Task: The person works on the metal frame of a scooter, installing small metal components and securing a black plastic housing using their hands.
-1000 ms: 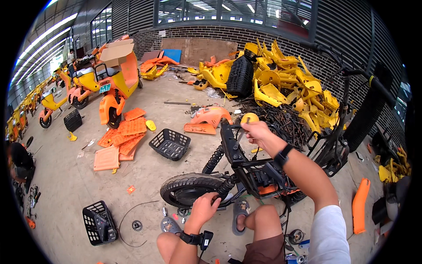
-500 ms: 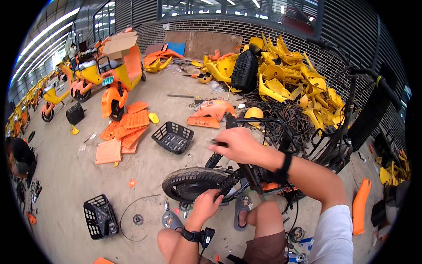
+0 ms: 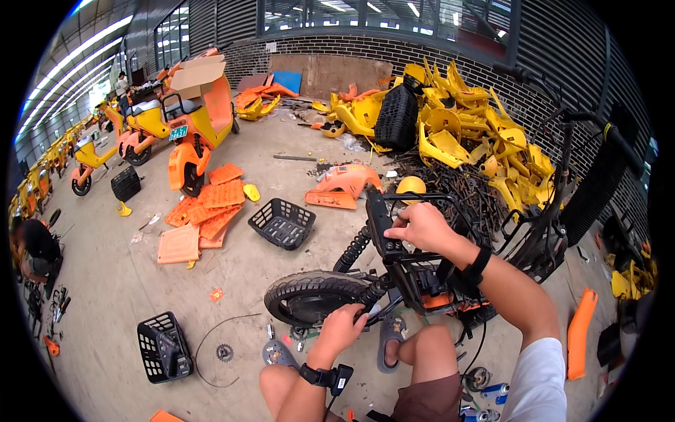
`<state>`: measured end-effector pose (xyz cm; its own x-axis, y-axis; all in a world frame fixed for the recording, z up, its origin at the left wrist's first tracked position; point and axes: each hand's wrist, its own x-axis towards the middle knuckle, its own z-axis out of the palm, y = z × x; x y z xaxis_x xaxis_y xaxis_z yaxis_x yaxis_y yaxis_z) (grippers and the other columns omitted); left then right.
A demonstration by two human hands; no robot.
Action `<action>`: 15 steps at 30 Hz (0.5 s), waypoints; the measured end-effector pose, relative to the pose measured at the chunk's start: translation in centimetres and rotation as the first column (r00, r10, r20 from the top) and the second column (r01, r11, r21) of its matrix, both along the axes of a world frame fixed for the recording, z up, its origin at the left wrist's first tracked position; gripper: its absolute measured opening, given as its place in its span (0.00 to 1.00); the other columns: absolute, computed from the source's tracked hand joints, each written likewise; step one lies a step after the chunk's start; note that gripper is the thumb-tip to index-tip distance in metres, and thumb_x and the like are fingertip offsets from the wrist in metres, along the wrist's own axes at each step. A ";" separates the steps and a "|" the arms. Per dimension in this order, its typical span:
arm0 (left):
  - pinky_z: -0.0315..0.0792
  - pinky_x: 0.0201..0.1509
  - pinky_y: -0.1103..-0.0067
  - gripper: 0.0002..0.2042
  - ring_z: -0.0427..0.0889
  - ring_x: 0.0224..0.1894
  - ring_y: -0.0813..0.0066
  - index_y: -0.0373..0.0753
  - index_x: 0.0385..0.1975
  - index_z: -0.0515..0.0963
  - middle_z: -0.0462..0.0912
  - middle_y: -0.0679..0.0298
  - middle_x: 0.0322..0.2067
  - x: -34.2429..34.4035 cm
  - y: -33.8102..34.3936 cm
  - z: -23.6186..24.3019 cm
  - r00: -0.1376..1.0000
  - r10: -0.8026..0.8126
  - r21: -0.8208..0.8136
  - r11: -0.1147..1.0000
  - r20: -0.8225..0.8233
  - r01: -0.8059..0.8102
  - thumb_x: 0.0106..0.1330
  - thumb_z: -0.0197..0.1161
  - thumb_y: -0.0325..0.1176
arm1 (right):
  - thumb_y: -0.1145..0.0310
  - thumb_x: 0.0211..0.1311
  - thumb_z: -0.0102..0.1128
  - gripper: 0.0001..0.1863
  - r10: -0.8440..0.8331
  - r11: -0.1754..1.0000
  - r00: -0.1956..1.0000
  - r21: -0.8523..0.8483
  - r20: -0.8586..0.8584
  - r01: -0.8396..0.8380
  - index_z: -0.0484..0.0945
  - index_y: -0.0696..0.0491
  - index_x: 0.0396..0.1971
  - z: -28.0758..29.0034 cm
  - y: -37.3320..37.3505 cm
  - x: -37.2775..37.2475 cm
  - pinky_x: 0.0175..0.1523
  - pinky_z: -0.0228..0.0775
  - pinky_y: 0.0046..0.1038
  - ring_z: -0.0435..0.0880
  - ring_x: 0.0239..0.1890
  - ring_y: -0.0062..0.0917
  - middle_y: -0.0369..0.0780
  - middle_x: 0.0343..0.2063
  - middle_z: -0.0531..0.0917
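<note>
A partly stripped scooter frame (image 3: 385,239) stands before me, black, with its rear wheel (image 3: 309,299) bare at the left. My right hand (image 3: 425,228) is at the black top plate of the frame's rear end, thumb and fingers pinched together over it; whatever lies between the fingertips is too small to make out. Lower down, my left hand (image 3: 341,329) is curled at the bottom end of the near shock absorber (image 3: 376,290), beside the wheel. A second shock absorber (image 3: 354,250) with a black coil spring slants up on the far side to the plate.
Black baskets (image 3: 283,224) lie on the floor, one near left (image 3: 164,347) holding dark parts. A sprocket (image 3: 223,352) and a bent cable are beside it. Orange panels (image 3: 211,200), a heap of yellow covers (image 3: 457,133), parked scooters (image 3: 193,130) and a crouching person (image 3: 39,246) surround the spot.
My right hand has moved right and slightly down, from over the rear end onto the top plate, uncovering the plate's end. My left hand stays by the shock absorber. The view has shifted slightly.
</note>
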<state>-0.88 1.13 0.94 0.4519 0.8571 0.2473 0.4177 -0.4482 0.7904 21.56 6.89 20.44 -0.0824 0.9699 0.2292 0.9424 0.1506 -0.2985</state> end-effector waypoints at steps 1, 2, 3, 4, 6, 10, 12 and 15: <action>0.77 0.43 0.67 0.14 0.84 0.38 0.54 0.35 0.44 0.81 0.85 0.52 0.37 -0.1 -0.2 -0.1 1.000 0.008 -0.003 1.000 -0.020 -0.008 0.63 0.64 0.37 | 0.58 0.49 0.75 0.16 -0.004 1.000 1.000 -0.009 -0.009 0.004 0.87 0.57 0.27 -0.1 0.1 -0.3 0.37 0.73 0.36 0.84 0.28 0.38 0.46 0.22 0.84; 0.77 0.43 0.67 0.14 0.84 0.38 0.54 0.35 0.44 0.81 0.85 0.52 0.37 -0.3 -0.1 -0.2 1.000 0.009 0.007 1.000 -0.016 -0.009 0.64 0.64 0.37 | 0.59 0.49 0.74 0.15 0.012 1.000 1.000 -0.003 -0.001 -0.012 0.87 0.57 0.27 -0.2 0.3 -0.4 0.37 0.73 0.36 0.84 0.28 0.39 0.47 0.22 0.84; 0.77 0.43 0.68 0.14 0.84 0.38 0.54 0.35 0.44 0.81 0.85 0.52 0.37 -0.3 0.1 -0.4 1.000 0.009 0.018 1.000 -0.011 -0.009 0.64 0.64 0.37 | 0.60 0.50 0.74 0.14 0.028 1.000 1.000 0.003 0.007 -0.028 0.86 0.56 0.27 -0.2 0.5 -0.4 0.37 0.73 0.36 0.84 0.28 0.40 0.47 0.22 0.84; 0.77 0.43 0.68 0.14 0.84 0.38 0.54 0.35 0.44 0.81 0.85 0.52 0.37 -0.3 0.1 -0.5 1.000 0.006 0.028 1.000 -0.006 -0.006 0.64 0.64 0.37 | 0.61 0.50 0.74 0.13 0.040 0.999 0.999 0.008 0.017 -0.040 0.86 0.56 0.27 -0.2 0.7 -0.3 0.37 0.73 0.37 0.84 0.28 0.41 0.47 0.21 0.84; 0.77 0.43 0.67 0.14 0.84 0.38 0.54 0.35 0.44 0.81 0.85 0.52 0.37 -0.5 0.0 -0.6 1.000 0.009 0.015 1.000 -0.030 -0.009 0.64 0.64 0.37 | 0.65 0.51 0.72 0.10 0.088 0.995 0.996 -0.039 -0.001 -0.088 0.86 0.57 0.28 -0.1 0.7 -0.4 0.39 0.72 0.37 0.83 0.33 0.42 0.47 0.24 0.83; 0.77 0.43 0.67 0.14 0.84 0.38 0.54 0.35 0.44 0.81 0.85 0.52 0.38 -0.1 0.0 -0.4 0.999 0.012 -0.004 1.000 -0.032 -0.012 0.64 0.63 0.37 | 0.66 0.53 0.69 0.10 0.237 0.971 0.971 -0.012 0.031 -0.237 0.85 0.57 0.31 -0.1 1.2 1.0 0.43 0.73 0.37 0.84 0.37 0.42 0.48 0.29 0.85; 0.77 0.43 0.67 0.14 0.84 0.38 0.54 0.35 0.44 0.81 0.85 0.52 0.38 0.0 0.0 -0.4 0.999 0.006 -0.011 1.000 -0.044 -0.007 0.64 0.64 0.37 | 0.65 0.54 0.69 0.11 0.292 0.956 0.955 -0.007 0.059 -0.292 0.85 0.57 0.33 -0.1 1.3 1.5 0.44 0.74 0.38 0.85 0.37 0.42 0.48 0.31 0.85; 0.77 0.43 0.67 0.14 0.84 0.38 0.54 0.35 0.44 0.81 0.85 0.53 0.38 0.1 0.0 -0.4 0.999 0.001 -0.009 1.000 -0.046 -0.001 0.64 0.64 0.37 | 0.61 0.57 0.66 0.14 0.265 0.964 0.961 -0.050 0.074 -0.262 0.85 0.57 0.34 0.4 1.4 1.5 0.45 0.74 0.40 0.85 0.39 0.43 0.49 0.32 0.85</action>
